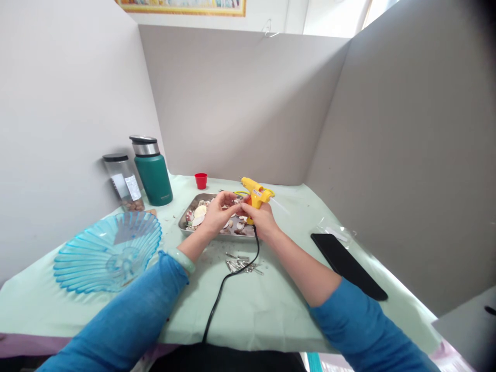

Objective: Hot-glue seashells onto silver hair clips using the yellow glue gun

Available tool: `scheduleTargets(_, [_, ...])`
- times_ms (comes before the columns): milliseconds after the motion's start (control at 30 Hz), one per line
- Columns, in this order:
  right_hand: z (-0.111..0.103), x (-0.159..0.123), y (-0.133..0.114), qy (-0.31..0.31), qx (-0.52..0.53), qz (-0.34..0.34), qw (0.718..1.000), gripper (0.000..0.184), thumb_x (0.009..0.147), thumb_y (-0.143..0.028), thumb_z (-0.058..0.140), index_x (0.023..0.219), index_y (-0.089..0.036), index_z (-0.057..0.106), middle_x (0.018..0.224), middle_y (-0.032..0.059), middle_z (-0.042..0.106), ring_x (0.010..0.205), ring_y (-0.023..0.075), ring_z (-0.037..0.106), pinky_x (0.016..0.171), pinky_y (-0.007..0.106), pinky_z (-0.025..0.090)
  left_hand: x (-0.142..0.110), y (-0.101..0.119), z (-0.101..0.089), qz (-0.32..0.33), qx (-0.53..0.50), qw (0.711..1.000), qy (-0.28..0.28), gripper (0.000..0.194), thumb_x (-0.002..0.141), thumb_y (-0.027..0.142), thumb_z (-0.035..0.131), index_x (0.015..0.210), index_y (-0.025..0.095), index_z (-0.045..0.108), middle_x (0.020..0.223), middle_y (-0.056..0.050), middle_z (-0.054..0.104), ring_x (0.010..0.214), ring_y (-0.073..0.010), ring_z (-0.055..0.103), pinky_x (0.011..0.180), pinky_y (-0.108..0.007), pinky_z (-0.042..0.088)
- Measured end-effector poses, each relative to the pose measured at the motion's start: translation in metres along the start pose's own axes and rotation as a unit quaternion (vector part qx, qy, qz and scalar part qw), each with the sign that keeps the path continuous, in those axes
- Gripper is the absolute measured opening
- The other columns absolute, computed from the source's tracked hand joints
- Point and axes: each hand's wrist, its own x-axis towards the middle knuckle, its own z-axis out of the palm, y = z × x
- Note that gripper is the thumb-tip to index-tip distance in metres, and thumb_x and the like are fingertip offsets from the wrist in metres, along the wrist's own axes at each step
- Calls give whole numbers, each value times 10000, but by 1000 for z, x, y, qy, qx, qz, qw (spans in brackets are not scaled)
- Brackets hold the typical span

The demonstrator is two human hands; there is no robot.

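Note:
My left hand (221, 212) and my right hand (262, 219) meet fingertip to fingertip over a metal tray (182, 223). Both have their fingers pinched together, and whatever lies between them is too small or hidden to make out. A yellow hot glue gun (256, 192) shows just behind my right hand, nozzle to the left and a clear glue stick (279, 205) poking out at the back. Part of its handle is covered, so I cannot tell whether the right hand touches it. Several seashells (199, 212) fill the tray, which my hands partly hide.
Metal hair clips (241, 264) lie in front of the tray beside the black cord (220, 293). A blue shell-shaped glass dish (77, 258), clear jar (123, 181) and green bottle (153, 178) stand left. Behind is a red cup (200, 181); right, a black flat object (349, 266).

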Motion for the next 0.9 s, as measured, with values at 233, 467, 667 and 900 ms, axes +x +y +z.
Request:
scheduleTargets(233, [1,-1,-1,-6,-12,-4,1000,259,582,-225,735,780,-191,570,737,-20,617,679,135,609,712,299,550,1,-3,0,-15,-8,1000,7,320,647,332,755,869,162,598,805,-25,622,739,-152,583,691,-285,466])
scheduleTargets(467, [1,-1,-1,-14,-25,-11,1000,242,592,-236,726,778,-178,584,737,-22,621,658,125,602,695,290,538,2,-6,0,-15,-26,1000,2,297,650,332,744,833,166,580,787,-10,609,715,-145,584,677,-281,467])
scheduleTargets(667, [1,-1,-1,-18,-27,-12,999,237,592,-239,733,769,-194,582,736,-19,617,658,129,597,691,302,540,2,-5,-1,-3,-15,1000,1,275,660,315,732,832,169,575,795,-7,595,717,-136,569,666,-267,462])
scheduleTargets(900, [1,-2,-4,-24,-8,5,1000,264,571,-235,738,773,-206,571,746,-24,619,678,138,602,718,319,542,2,-7,-1,12,1,1000,-5,263,661,318,726,826,176,577,828,-12,589,741,-141,562,653,-258,455])
